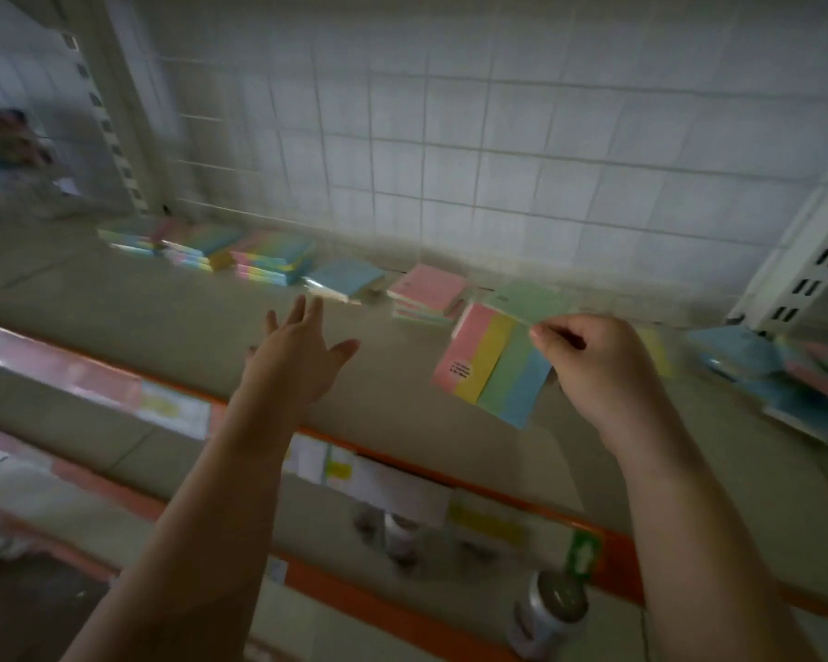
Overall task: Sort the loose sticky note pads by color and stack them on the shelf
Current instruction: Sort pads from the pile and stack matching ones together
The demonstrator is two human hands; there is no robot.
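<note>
Right hand (598, 360) pinches the striped pad (493, 363); matching stacks (268, 262) lie upper left, nearer the open, empty left hand (297, 360).

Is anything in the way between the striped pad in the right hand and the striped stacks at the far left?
Nothing visible blocks it: the right hand holds the four-colour striped pad above the shelf, clear of the low blue pad.

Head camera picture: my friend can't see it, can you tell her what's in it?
The right hand pinches a striped pad of pink, yellow, green and blue over a shelf, while the open left hand reaches forward. Along the back sit multicolored stacks, a blue pad and a pink stack.
</note>
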